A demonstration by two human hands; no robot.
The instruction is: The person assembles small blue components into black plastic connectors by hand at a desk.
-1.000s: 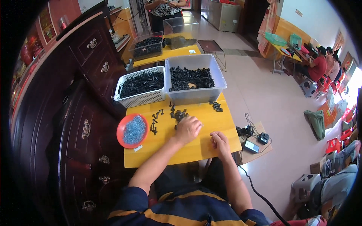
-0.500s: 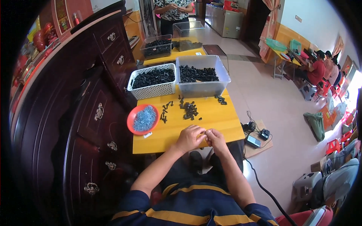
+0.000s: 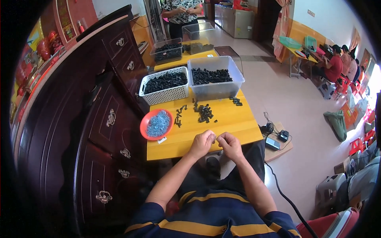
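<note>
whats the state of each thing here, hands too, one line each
Left hand: fingers curled, grip contents unclear
Right hand: fingers curled, grip contents unclear
Red bowl: upright, holding bluish pieces
White basket: open-topped, loaded with black parts
Clear bin: open-topped, partly filled with black parts
Black pile: loose on yellow table
Upper drawers: closed

Curled fingers (image 3: pixel 223 137), black parts (image 3: pixel 205 114), yellow table (image 3: pixel 236 125)

Small black parts (image 3: pixel 205 114) lie loosely heaped on the yellow table (image 3: pixel 236 123).

Dark wooden cabinet (image 3: pixel 101 129), green sack (image 3: pixel 336 126)
</note>
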